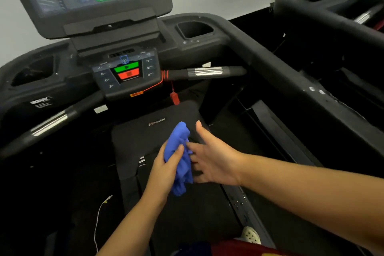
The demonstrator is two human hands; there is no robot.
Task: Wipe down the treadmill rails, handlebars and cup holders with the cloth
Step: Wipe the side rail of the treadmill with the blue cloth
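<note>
Above the motor cover (143,137), left hand (166,169) fingers gripping cloth (179,137), right hand (217,165) fingers spread, handlebar (205,71) ahead

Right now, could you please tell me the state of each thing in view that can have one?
cloth: bunched up, in hand.
left hand: grips the cloth.
right hand: open, fingers touching the cloth.
right cup holder: nothing visible inside.
safety clip: hanging loose on its red cord.

The cloth (179,159) is soft, crumpled fabric. The rail (261,58) is matt black plastic. The handlebar (207,71) bears a shiny ribbed metal band.
</note>
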